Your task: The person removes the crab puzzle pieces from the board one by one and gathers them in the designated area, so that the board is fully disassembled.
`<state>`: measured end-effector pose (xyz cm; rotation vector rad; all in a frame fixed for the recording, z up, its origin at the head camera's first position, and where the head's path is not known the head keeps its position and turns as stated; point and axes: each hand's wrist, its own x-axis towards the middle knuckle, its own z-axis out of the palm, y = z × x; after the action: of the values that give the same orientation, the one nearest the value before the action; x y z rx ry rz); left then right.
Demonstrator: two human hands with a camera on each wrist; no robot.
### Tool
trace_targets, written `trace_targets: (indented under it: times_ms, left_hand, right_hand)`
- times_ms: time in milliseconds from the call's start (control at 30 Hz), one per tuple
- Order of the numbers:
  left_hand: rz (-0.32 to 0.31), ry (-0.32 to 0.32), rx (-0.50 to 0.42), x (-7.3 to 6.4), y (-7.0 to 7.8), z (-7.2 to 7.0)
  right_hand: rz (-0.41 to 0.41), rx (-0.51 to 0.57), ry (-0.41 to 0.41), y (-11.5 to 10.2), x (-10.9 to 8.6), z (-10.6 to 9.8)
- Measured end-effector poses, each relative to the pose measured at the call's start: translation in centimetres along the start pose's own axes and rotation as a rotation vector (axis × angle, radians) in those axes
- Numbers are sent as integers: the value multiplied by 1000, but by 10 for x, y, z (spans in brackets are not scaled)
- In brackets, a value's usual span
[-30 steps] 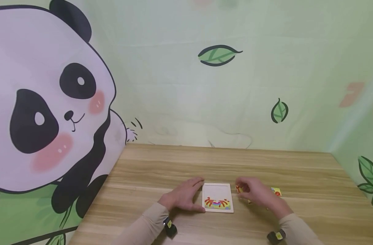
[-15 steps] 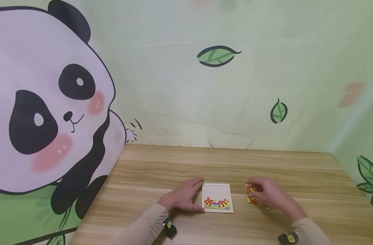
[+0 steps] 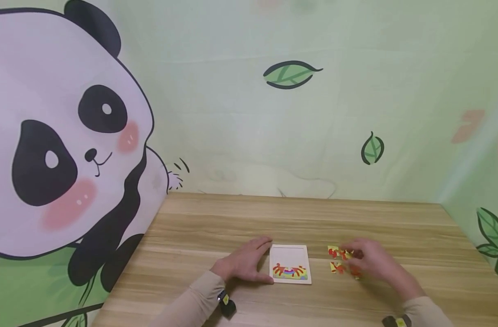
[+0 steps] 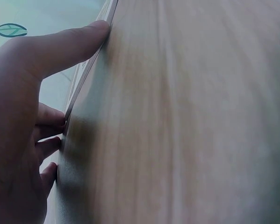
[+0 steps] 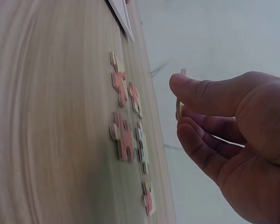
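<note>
My left hand (image 3: pixel 249 261) rests along the left side of a pale puzzle tray (image 3: pixel 309 263). In the left wrist view its thumb (image 4: pixel 79 44) touches the tray's edge, with the other fingers farther along it. Fitted puzzle pieces (image 3: pixel 290 272), red, yellow and rainbow-coloured, fill the near strip of the tray; bare board shows behind them. To the right, my right hand (image 3: pixel 371 259) hovers over several loose puzzle pieces (image 3: pixel 336 267). The right wrist view has it pinching one puzzle piece (image 5: pixel 179 109) between thumb and fingertips, seen edge-on and mostly hidden.
Loose pieces (image 5: pixel 125 137) lie flat and close together on the wooden table (image 3: pixel 232 218), some partly under my right hand in the head view. A wall cloth with a printed panda (image 3: pixel 102 154) and leaves borders the table's back and sides.
My right hand has moved right, from near the tray's right side to over the loose pieces, uncovering some at their left. My left hand and the tray have stayed put.
</note>
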<state>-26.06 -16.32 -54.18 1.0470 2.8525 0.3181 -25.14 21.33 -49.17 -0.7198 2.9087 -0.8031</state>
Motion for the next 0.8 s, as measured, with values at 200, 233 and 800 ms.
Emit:
trace_targets:
  times_ms: [200,233,800]
  left_hand:
    - [-3,-4,8,0,0,0]
    - [-2,-3,9,0,0,0]
    - [15,24,25,0,1,-2]
  right_hand:
    - [-20,-28,9,4,-5,-2]
    - [-27,-37,14,5,-6,-2]
    - [-24,-47,61,16,-23,-5]
